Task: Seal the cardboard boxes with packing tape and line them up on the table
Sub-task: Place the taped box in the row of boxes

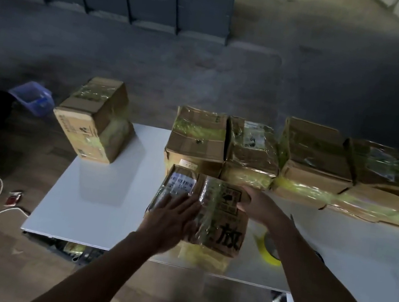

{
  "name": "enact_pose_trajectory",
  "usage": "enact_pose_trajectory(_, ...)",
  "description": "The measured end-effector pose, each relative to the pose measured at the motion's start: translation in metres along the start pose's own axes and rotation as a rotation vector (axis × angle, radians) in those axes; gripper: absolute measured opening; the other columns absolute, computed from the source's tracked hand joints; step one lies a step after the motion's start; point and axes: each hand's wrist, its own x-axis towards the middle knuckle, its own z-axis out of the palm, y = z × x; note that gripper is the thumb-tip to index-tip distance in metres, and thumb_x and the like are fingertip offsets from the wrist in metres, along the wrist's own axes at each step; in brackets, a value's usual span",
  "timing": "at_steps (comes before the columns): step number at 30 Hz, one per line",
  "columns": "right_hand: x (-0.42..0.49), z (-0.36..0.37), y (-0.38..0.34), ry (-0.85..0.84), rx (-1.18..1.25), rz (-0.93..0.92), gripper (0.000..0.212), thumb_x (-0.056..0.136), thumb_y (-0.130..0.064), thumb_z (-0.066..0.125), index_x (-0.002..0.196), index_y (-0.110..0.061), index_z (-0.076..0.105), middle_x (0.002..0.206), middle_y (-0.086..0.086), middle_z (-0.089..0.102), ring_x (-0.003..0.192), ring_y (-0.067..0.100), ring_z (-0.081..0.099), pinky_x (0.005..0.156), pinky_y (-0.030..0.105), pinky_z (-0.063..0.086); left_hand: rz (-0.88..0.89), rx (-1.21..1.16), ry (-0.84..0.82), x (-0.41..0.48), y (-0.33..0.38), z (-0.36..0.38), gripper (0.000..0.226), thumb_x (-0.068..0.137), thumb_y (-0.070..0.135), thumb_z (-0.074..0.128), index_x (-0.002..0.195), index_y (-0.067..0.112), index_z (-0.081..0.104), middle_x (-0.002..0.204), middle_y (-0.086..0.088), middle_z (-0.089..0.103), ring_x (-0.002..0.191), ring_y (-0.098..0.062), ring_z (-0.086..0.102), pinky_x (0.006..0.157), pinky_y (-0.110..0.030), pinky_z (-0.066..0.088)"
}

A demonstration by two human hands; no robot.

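Head view: left hand [172,215] on box [220,215]

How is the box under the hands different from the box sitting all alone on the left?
The near box has both hands on it, left hand flat, right hand holding its edge; the lone box is untouched. The near box shows big black characters and a white label; the lone box only small print. Both are brown cardboard with yellowish tape.
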Motion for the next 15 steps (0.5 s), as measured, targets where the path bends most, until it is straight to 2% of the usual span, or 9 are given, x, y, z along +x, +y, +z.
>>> enact_pose_trajectory(1, 0.006, -0.001, 0.000, -0.008, -0.020, -0.004, 0.065, 0.089, -0.025, 0.063, 0.147, -0.023, 0.035, 0.142, 0.008, 0.050, 0.122, 0.024, 0.052, 0.095, 0.032, 0.043, -0.041, -0.002, -0.024, -0.001, -0.005, -0.001, 0.097, 0.071, 0.057, -0.042, 0.153, 0.028, 0.001, 0.160, 0.008, -0.006, 0.146, -0.016, -0.015, 0.120, -0.043, -0.003)
enact_pose_trajectory(3, 0.012, -0.002, -0.002, -0.012, -0.053, 0.005, 0.067, 0.090, -0.025, 0.062, 0.150, -0.024, 0.030, 0.144, 0.008, 0.047, 0.124, 0.026, 0.051, 0.095, 0.033, 0.043, -0.153, -0.040, -0.012, -0.003, -0.011, -0.001, 0.100, 0.065, 0.059, -0.045, 0.152, 0.029, -0.007, 0.158, 0.007, -0.013, 0.144, -0.015, -0.019, 0.121, -0.041, -0.004)
enact_pose_trajectory(7, 0.009, 0.007, -0.011, 0.086, -0.191, 0.029, 0.060, 0.094, -0.024, 0.055, 0.148, -0.025, 0.029, 0.136, 0.011, 0.053, 0.117, 0.030, 0.055, 0.092, 0.037, 0.047, -0.300, -0.142, 0.012, -0.002, -0.016, -0.004, 0.102, 0.068, 0.068, -0.037, 0.154, 0.029, 0.000, 0.161, 0.006, -0.009, 0.147, -0.014, -0.014, 0.120, -0.047, 0.008)
enact_pose_trajectory(8, 0.003, 0.014, -0.016, 0.153, -0.257, 0.056, 0.059, 0.096, -0.024, 0.051, 0.149, -0.023, 0.026, 0.137, 0.014, 0.051, 0.117, 0.032, 0.054, 0.092, 0.040, 0.047, -0.348, -0.185, 0.031, 0.002, -0.015, -0.005, 0.095, 0.076, 0.071, -0.025, 0.154, 0.026, 0.005, 0.161, 0.004, -0.006, 0.148, -0.015, -0.009, 0.120, -0.046, 0.011)
enact_pose_trajectory(10, -0.006, 0.034, -0.030, 0.316, -0.356, 0.116, 0.059, 0.097, -0.033, 0.045, 0.149, -0.016, 0.021, 0.145, 0.022, 0.036, 0.126, 0.039, 0.043, 0.098, 0.051, 0.042, -0.487, -0.320, 0.125, 0.015, -0.014, -0.007, 0.079, 0.092, 0.067, 0.015, 0.153, 0.017, 0.013, 0.162, -0.004, 0.001, 0.149, -0.022, 0.000, 0.117, -0.047, 0.020)
enact_pose_trajectory(12, -0.011, 0.056, -0.044, 0.438, -0.400, 0.098, 0.064, 0.096, -0.048, 0.042, 0.147, -0.012, 0.028, 0.152, 0.025, 0.024, 0.136, 0.042, 0.030, 0.103, 0.062, 0.032, -0.603, -0.464, 0.161, 0.029, -0.015, -0.013, 0.088, 0.090, 0.063, 0.044, 0.152, 0.010, 0.012, 0.161, -0.013, 0.006, 0.147, -0.032, 0.011, 0.111, -0.049, 0.030)
enact_pose_trajectory(15, -0.006, 0.083, -0.064, 0.472, -0.482, -0.001, 0.072, 0.088, -0.061, 0.048, 0.140, -0.012, 0.043, 0.150, 0.020, 0.035, 0.138, 0.039, 0.032, 0.103, 0.068, 0.027, -0.716, -0.592, 0.087, 0.043, -0.027, -0.018, 0.101, 0.077, 0.066, 0.063, 0.145, 0.006, 0.018, 0.144, -0.018, 0.039, 0.127, -0.037, 0.047, 0.096, -0.048, 0.046)
